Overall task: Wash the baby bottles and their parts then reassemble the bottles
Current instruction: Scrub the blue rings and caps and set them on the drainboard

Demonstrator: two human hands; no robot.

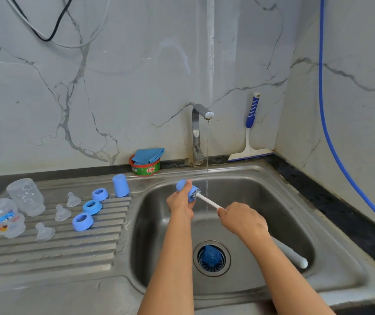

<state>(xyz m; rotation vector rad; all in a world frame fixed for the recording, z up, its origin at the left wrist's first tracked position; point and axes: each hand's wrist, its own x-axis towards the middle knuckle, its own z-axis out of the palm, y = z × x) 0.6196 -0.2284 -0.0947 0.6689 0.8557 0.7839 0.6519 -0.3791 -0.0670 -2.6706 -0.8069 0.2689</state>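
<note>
My left hand (180,202) grips a blue bottle cap (186,189) over the sink basin (261,201), its open end turned right. My right hand (242,220) holds the white handle of a small brush (207,200) whose bristles sit in the cap's mouth. Water runs from the tap (199,133) just right of the cap. On the ribbed drainboard (68,251) lie another blue cap (120,185), three blue collar rings (92,206), three clear teats (62,213) and clear bottles standing upside down (26,196), one printed (3,218).
A second brush's white handle (292,255) lies in the basin behind my right forearm. The drain holds a blue strainer (211,258). A green soap tub with a blue cloth (146,162) stands by the tap; a squeegee (251,133) leans in the corner.
</note>
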